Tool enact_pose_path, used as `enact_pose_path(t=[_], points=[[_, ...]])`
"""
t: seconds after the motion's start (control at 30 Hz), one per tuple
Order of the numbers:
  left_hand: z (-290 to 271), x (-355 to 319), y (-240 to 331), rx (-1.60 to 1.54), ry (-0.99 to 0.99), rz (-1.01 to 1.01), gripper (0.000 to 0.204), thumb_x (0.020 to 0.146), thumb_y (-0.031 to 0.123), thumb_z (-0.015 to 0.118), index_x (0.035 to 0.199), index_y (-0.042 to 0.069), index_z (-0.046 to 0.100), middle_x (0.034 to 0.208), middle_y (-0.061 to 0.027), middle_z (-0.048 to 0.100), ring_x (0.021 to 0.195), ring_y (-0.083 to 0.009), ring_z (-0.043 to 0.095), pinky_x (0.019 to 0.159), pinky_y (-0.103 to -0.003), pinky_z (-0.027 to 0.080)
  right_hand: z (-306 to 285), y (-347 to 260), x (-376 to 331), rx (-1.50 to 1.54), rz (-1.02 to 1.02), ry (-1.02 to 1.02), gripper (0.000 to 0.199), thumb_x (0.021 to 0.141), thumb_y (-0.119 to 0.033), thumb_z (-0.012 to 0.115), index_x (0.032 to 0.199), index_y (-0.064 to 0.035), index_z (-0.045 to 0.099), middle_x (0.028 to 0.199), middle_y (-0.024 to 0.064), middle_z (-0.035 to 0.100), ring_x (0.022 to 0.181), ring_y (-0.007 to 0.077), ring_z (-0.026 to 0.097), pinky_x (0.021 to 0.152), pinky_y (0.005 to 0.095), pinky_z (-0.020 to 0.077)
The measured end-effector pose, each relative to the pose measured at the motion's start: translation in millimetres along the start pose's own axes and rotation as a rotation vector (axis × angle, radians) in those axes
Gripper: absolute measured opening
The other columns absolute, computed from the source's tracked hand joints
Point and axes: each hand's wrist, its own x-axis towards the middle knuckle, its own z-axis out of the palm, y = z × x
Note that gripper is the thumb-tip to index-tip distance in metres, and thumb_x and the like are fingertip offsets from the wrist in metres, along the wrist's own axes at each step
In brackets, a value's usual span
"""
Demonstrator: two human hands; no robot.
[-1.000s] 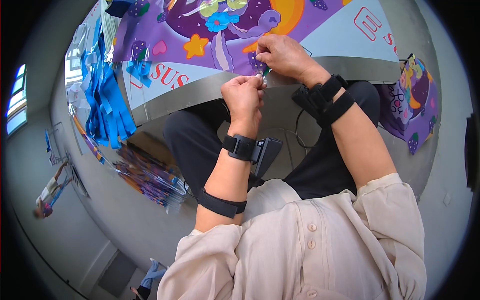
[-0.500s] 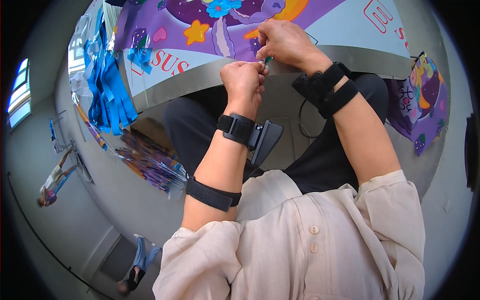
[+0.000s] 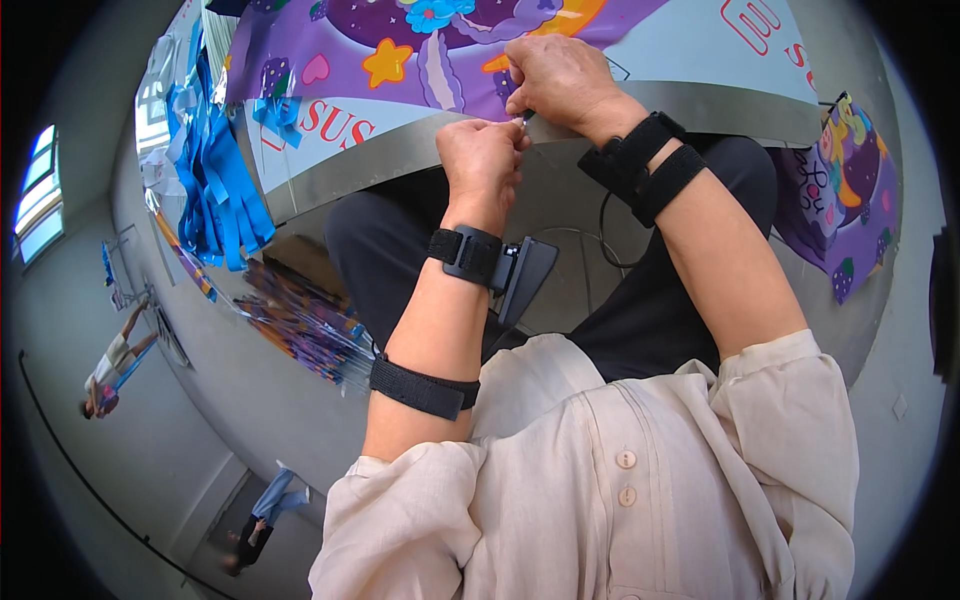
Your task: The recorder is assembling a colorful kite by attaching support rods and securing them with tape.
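My left hand point(image 3: 478, 160) is closed in a fist-like pinch at the near edge of the table. Just beyond it on the right, my right hand point(image 3: 568, 85) has thumb and forefinger bent together over a purple printed sheet point(image 3: 484, 88) decorated with a star, a heart and a moon. A tiny dark item point(image 3: 528, 116) shows between the two hands, too small to name. Which fingers grip it, and what else they hold, is hidden.
Pale board with red lettering point(image 3: 680, 50) lies beneath the sheet, above a metal table edge point(image 3: 740, 110). Blue strips point(image 3: 215, 190) hang at the left; a bundle of printed pieces point(image 3: 300, 325) sits lower. Another purple sheet point(image 3: 840, 200) hangs right. Two people are in the left background.
Both hands have shifted very slightly left and keep close together. The purple sheet appears a little further left too. At far left the people have changed position slightly.
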Motion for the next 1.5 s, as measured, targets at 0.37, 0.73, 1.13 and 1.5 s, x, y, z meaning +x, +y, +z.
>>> enact_pose_path(t=[0.37, 0.73, 1.13, 1.5], points=[[-6, -28, -48, -0.277, 0.036, -0.010, 0.009, 0.078, 0.002, 0.060, 0.070, -0.001, 0.058, 0.060, -0.0054, 0.057, 0.043, -0.0070, 0.046, 0.035, -0.020, 0.033, 6, -11, -44, 0.041, 0.010, 0.009, 0.028, 0.064, -0.024, 0.076, 0.085, -0.0088, 0.064, 0.080, 0.0098, 0.066, 0.081, 0.0275, 0.065, 0.068, 0.0378, 0.0506], [-14, -21, -52, -0.290, -0.028, -0.108, 0.008, 0.080, -0.001, 0.061, 0.076, -0.004, 0.056, 0.065, -0.0089, 0.057, 0.047, -0.0079, 0.045, 0.037, -0.019, 0.031, 0, -15, -37, -0.042, 0.055, -0.116, 0.031, 0.064, -0.028, 0.076, 0.086, -0.0089, 0.066, 0.080, 0.0097, 0.067, 0.081, 0.0263, 0.065, 0.068, 0.0375, 0.0505], [-10, -6, -93, -0.245, -0.055, 0.299, 0.005, 0.082, 0.010, 0.066, 0.081, 0.007, 0.062, 0.072, 0.0030, 0.059, 0.059, -0.0043, 0.048, 0.051, -0.019, 0.037, 3, -11, -43, 0.023, 0.040, -0.068, 0.027, 0.066, -0.027, 0.074, 0.082, -0.0082, 0.064, 0.078, 0.0084, 0.066, 0.079, 0.0274, 0.064, 0.067, 0.0387, 0.0494], [-17, -3, -97, -0.377, -0.165, 0.260, 0.007, 0.079, 0.012, 0.070, 0.083, 0.008, 0.066, 0.075, 0.0058, 0.060, 0.065, -0.0039, 0.049, 0.058, -0.021, 0.034, 40, -18, -98, 1.202, 0.730, 0.083, 0.019, 0.076, -0.013, 0.071, 0.065, -0.0006, 0.060, 0.061, -0.0013, 0.054, 0.057, 0.0063, 0.044, 0.050, 0.0243, 0.0360]])
